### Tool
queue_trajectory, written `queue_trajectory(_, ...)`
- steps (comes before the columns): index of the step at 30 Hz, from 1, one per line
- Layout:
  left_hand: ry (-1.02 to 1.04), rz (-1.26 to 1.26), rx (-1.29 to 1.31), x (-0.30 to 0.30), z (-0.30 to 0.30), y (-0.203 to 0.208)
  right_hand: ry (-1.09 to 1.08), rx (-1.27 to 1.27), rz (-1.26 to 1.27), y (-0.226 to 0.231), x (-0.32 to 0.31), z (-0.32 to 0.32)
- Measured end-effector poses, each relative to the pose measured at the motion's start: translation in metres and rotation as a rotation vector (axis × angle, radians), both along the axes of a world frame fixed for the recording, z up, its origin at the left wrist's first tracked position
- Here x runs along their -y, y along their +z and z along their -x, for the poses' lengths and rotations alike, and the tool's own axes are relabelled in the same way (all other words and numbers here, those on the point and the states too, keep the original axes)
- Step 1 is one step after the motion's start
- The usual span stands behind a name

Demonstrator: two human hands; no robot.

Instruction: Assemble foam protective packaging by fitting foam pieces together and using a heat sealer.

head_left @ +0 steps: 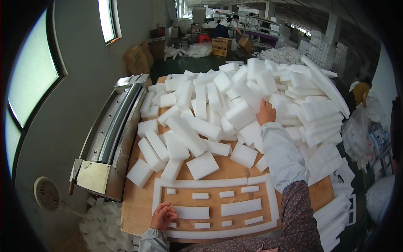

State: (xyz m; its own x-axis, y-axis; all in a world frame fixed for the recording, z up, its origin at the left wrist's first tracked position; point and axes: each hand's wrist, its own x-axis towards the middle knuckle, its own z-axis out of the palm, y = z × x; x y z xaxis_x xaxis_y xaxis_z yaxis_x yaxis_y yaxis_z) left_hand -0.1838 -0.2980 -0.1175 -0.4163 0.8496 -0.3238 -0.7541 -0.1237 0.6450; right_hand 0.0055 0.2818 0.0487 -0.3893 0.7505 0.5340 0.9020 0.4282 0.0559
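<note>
White foam blocks (201, 166) lie heaped over the far part of a wooden table (140, 206). My right hand (266, 113) reaches into the heap, its fingers closed on the end of a white foam block (247, 95). Near me, a frame of white foam strips (201, 183) lies flat on the wood. Inside it are two longer foam strips (241, 207) and several small foam pieces (200, 195). My left hand (164, 216), fingers loosely curled and apart, hovers by the left end of a longer strip (192, 212) and holds nothing I can see.
A metal machine with a long roller (121, 122) stands along the table's left edge. Foam sheets (321, 117) are stacked at the right. A wall fan (47, 193) is at the left. Farther back, a person (226, 28) bends near cardboard boxes (221, 46); another person (360, 92) is at right.
</note>
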Motion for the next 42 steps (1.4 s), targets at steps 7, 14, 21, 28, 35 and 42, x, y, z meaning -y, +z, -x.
queue_trajectory(7,0.05,0.051,-0.014,0.005,0.0,0.0,0.225,-0.327,-0.042,0.04,0.087,-0.037)
queue_trajectory(14,-0.006,0.013,-0.059,-0.004,0.0,-0.007,0.433,-0.392,0.39,0.01,0.286,-0.163)
queue_trajectory(21,-0.015,-0.001,-0.076,0.0,0.001,-0.005,0.214,-0.321,0.618,-0.069,0.369,-0.244)
queue_trajectory(28,0.0,0.006,-0.091,-0.002,0.0,-0.002,0.2,-0.21,0.664,-0.086,0.36,-0.244)
queue_trajectory(35,-0.005,-0.043,0.011,0.0,0.0,-0.002,0.108,-0.059,0.719,-0.094,0.362,-0.246)
queue_trajectory(42,-0.004,-0.049,0.039,-0.001,-0.001,0.0,0.365,-0.107,0.356,-0.034,0.296,-0.171)
